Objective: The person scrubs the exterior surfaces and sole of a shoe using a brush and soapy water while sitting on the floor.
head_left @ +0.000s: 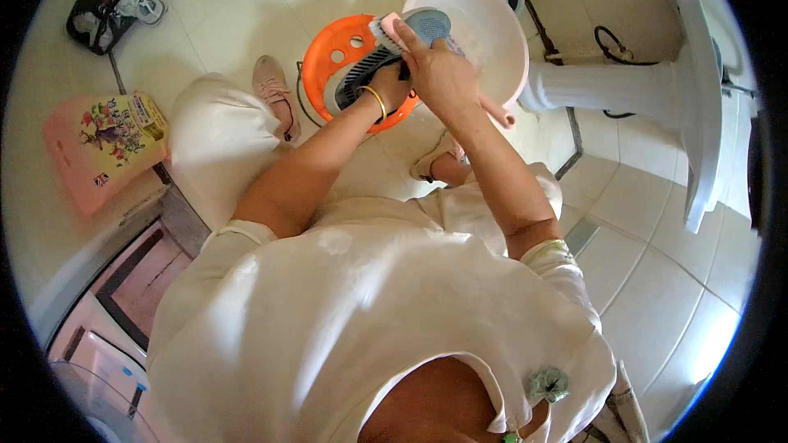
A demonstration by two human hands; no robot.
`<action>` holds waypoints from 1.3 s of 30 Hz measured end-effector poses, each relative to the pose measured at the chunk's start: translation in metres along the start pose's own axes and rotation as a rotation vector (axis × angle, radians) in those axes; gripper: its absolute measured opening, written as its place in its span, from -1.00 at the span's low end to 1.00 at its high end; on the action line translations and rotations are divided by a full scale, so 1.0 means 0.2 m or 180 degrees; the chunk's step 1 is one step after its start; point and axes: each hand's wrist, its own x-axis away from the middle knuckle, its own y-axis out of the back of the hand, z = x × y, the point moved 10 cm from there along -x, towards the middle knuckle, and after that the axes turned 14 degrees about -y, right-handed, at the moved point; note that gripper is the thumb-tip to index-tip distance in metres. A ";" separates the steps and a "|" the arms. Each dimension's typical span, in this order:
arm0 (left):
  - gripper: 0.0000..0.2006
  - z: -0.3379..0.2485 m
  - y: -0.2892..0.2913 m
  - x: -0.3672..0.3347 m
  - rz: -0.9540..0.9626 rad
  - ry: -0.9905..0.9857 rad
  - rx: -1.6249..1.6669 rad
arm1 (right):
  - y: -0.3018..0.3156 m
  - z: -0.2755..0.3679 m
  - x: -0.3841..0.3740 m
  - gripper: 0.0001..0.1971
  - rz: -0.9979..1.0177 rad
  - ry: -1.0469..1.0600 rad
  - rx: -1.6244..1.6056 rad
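**Tiled bathroom floor [226, 2], small work corner, everything within reach**

So it's a pale tiled bathroom, with a white pedestal sink [603, 86] off to the right and a pink floral bag [107, 143] plus a black bag [103, 0] over on the left. In the far middle, just past the person's own pink shoes [275, 94], there's an orange stand [314, 53] with round holes; can't tell if it's a stool or an upturned basket.

The striped shoe [357, 74] is over that orange stand, I'd guess because it gives a raised spot to work over. The left hand [386, 86] is closed on it, probably to keep it from sliding, though the fingertips are mostly hidden.

The right hand [443, 74] is wrapped round a pink brush [391, 27], index finger stretched out toward the head, which looks like a way to steer it. The handle end pokes out under the wrist. White bristles are right by the shoe.

White basin [515, 49] sits just right of the stand, handy for that arm. There's also a grey-blue oval piece [431, 26] behind the right hand; no clue what it is.
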 end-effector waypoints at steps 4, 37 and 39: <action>-0.68 -0.16 0.02 0.02 -0.0214 -0.0755 -0.0907 | -0.15 -0.46 -0.24 -0.53 0.0046 -0.0581 -0.0003; -0.63 -0.09 -0.06 0.14 0.0258 -0.1320 -0.2323 | -0.29 -0.40 -0.02 -0.52 0.0014 -0.0505 -0.1418; -0.61 -0.09 -0.11 0.08 0.0418 -0.1380 -0.2112 | -0.30 -0.62 -0.06 -0.48 -0.0162 -0.0921 -0.1625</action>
